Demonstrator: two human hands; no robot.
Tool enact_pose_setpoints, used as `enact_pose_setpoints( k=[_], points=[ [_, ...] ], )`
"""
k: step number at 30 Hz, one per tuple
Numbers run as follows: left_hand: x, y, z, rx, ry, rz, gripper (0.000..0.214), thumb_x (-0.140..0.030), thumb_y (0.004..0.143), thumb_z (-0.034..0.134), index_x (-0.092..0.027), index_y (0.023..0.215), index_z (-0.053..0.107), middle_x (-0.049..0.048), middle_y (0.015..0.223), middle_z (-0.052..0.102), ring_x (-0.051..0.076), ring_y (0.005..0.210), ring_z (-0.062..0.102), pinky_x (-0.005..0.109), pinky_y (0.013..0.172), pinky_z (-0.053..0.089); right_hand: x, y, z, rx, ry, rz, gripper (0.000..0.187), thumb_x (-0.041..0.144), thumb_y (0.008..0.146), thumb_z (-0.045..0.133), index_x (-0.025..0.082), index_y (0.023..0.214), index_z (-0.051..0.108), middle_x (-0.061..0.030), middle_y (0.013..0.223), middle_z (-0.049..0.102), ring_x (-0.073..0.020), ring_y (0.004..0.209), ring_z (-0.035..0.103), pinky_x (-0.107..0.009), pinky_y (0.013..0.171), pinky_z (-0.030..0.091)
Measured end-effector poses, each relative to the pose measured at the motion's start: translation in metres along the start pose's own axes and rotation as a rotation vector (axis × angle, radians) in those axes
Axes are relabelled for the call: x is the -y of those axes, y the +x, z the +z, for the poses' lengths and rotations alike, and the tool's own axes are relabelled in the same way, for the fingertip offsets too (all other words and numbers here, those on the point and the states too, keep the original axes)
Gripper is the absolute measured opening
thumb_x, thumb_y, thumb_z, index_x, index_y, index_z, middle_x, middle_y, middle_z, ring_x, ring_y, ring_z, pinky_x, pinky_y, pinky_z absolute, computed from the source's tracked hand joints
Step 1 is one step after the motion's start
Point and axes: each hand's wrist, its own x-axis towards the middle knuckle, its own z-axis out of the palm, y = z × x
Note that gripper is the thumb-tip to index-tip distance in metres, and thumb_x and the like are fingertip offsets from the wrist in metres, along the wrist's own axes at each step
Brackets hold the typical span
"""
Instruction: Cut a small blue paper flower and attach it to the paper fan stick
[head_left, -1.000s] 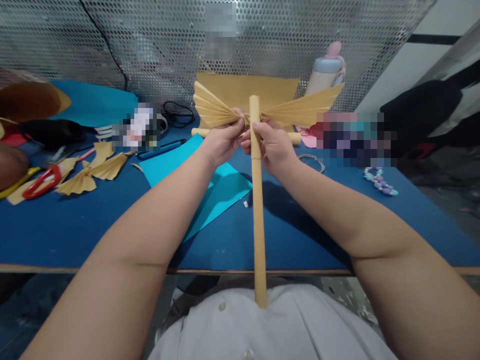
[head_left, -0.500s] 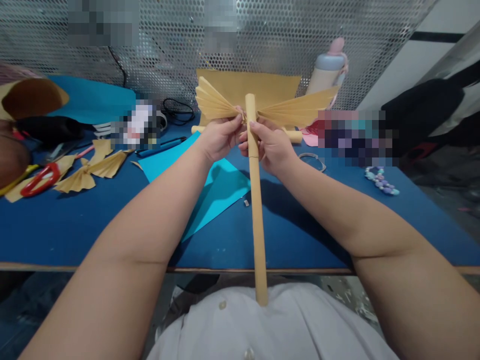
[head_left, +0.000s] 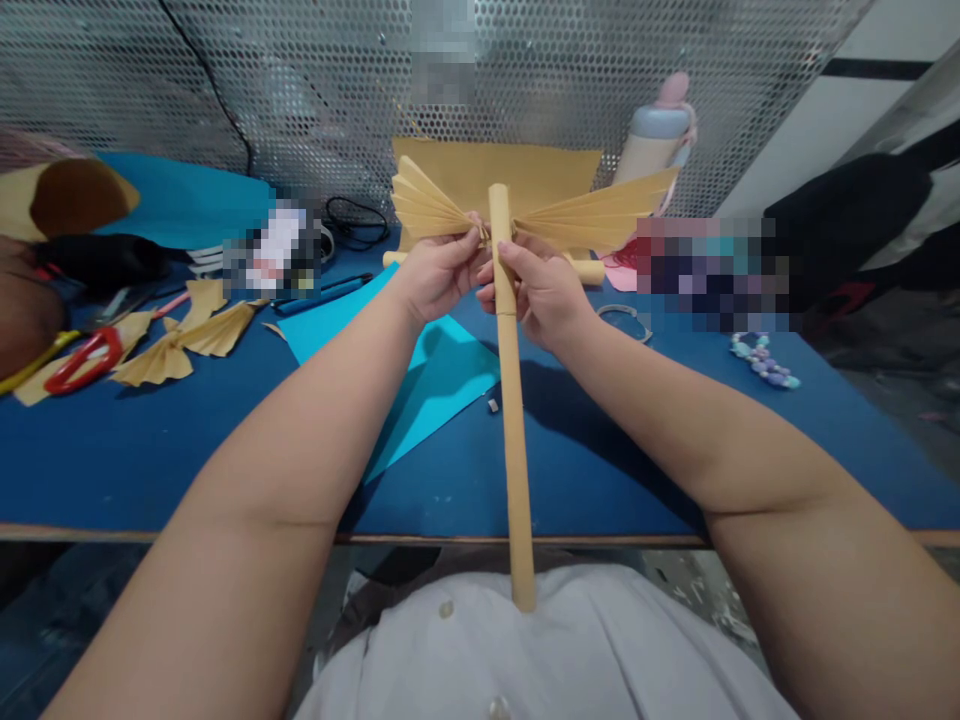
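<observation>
Tan kraft paper makes up nearly everything in the hands. A long rolled paper tube (head_left: 511,420) stands tilted, its top rising above the hands and its lower end reaching past the edge of the blue tabletop (head_left: 187,450) down to the person's pale shirt (head_left: 540,650). Just behind its upper part sits a pleated paper fan (head_left: 427,205), with two folded wings spreading left and right from a pinched middle. The left hand (head_left: 435,280) has a closed grip on that middle, its thumb and fingertips together on the gathered folds beside the tube. The right hand (head_left: 536,295) is clamped on the tube, thumb on the front and fingers curled behind, right beside the left hand. The fingers partly hide the gathered centre, so it is hard to say whether anything binds it.

Behind the hands lie a flat tan paper sheet (head_left: 495,165) and a second paper roll (head_left: 586,271), set crosswise. A cyan paper sheet (head_left: 442,380) lies below the forearms. Off to the left are another pleated paper bow (head_left: 180,340) and red-handled scissors (head_left: 82,360). Farther back, a blue pen (head_left: 322,295) and a black cable (head_left: 352,222) lie on the tabletop, and a pale water bottle (head_left: 652,145) stands against a perforated metal screen (head_left: 150,90). A string of beads (head_left: 761,360) lies to the right.
</observation>
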Motion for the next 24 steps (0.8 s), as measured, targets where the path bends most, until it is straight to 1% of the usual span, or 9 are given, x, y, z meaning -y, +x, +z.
enact_pose_setpoints(
  k=[3, 7, 11, 14, 18, 20, 24],
  points=[
    [0.0002, -0.0002, -0.0019, 0.033, -0.005, -0.013, 0.020, -0.021, 0.103, 0.044, -0.020, 0.086, 0.055, -0.0044, 0.057, 0.056, 0.009, 0.044, 0.056, 0.018, 0.044, 0.046, 0.0009, -0.0009, 0.0007, -0.002, 0.003, 0.002, 0.017, 0.033, 0.097, 0.062, 0.017, 0.094, 0.057, 0.0037, 0.068, 0.069, -0.0099, 0.052, 0.068, -0.021, 0.054, 0.056],
    [0.0024, 0.0023, -0.0041, 0.039, -0.028, 0.023, 0.021, -0.017, 0.102, 0.046, -0.018, 0.084, 0.056, -0.0041, 0.058, 0.057, 0.008, 0.043, 0.055, 0.018, 0.044, 0.046, 0.0017, -0.0013, 0.0019, 0.003, 0.002, 0.002, 0.016, 0.032, 0.097, 0.062, 0.017, 0.094, 0.057, 0.0038, 0.067, 0.068, -0.0100, 0.051, 0.068, -0.021, 0.052, 0.056],
    [0.0040, 0.0032, -0.0021, -0.002, -0.032, 0.018, 0.022, -0.018, 0.102, 0.046, -0.018, 0.084, 0.058, -0.0049, 0.055, 0.056, 0.007, 0.041, 0.053, 0.017, 0.044, 0.046, 0.0020, -0.0014, 0.0025, 0.003, -0.010, 0.008, 0.016, 0.032, 0.097, 0.063, 0.017, 0.095, 0.057, 0.0039, 0.067, 0.068, -0.0101, 0.051, 0.068, -0.020, 0.051, 0.055],
    [0.0043, 0.0026, 0.0004, -0.048, -0.011, -0.013, 0.019, -0.022, 0.101, 0.052, -0.018, 0.083, 0.059, -0.0057, 0.054, 0.055, 0.007, 0.040, 0.052, 0.016, 0.043, 0.045, 0.0026, -0.0020, 0.0028, 0.000, -0.026, 0.023, 0.019, 0.034, 0.095, 0.066, 0.017, 0.097, 0.058, 0.0041, 0.067, 0.068, -0.0103, 0.051, 0.068, -0.020, 0.051, 0.056],
    [0.0050, 0.0017, 0.0018, -0.067, -0.017, -0.015, 0.017, -0.025, 0.099, 0.057, -0.019, 0.083, 0.059, -0.0070, 0.052, 0.054, 0.006, 0.036, 0.050, 0.016, 0.041, 0.042, 0.0031, -0.0025, 0.0032, -0.004, -0.021, 0.020, 0.012, 0.028, 0.099, 0.060, 0.017, 0.095, 0.057, 0.0035, 0.066, 0.068, -0.0100, 0.051, 0.067, -0.020, 0.051, 0.056],
    [0.0048, 0.0010, 0.0021, -0.052, -0.017, -0.021, 0.019, -0.027, 0.100, 0.056, -0.019, 0.083, 0.058, -0.0074, 0.049, 0.051, 0.007, 0.035, 0.049, 0.016, 0.040, 0.042, 0.0030, -0.0023, 0.0032, -0.004, -0.015, 0.018, 0.011, 0.026, 0.100, 0.058, 0.017, 0.094, 0.056, 0.0034, 0.066, 0.069, -0.0097, 0.051, 0.067, -0.020, 0.051, 0.056],
    [0.0030, -0.0003, 0.0027, -0.029, 0.019, -0.043, 0.025, -0.028, 0.103, 0.048, -0.019, 0.082, 0.057, -0.0072, 0.048, 0.051, 0.008, 0.035, 0.050, 0.016, 0.041, 0.043, 0.0020, -0.0018, 0.0023, 0.001, -0.010, 0.014, 0.014, 0.030, 0.098, 0.062, 0.017, 0.095, 0.057, 0.0041, 0.066, 0.068, -0.0095, 0.051, 0.067, -0.019, 0.051, 0.055]
  ],
)
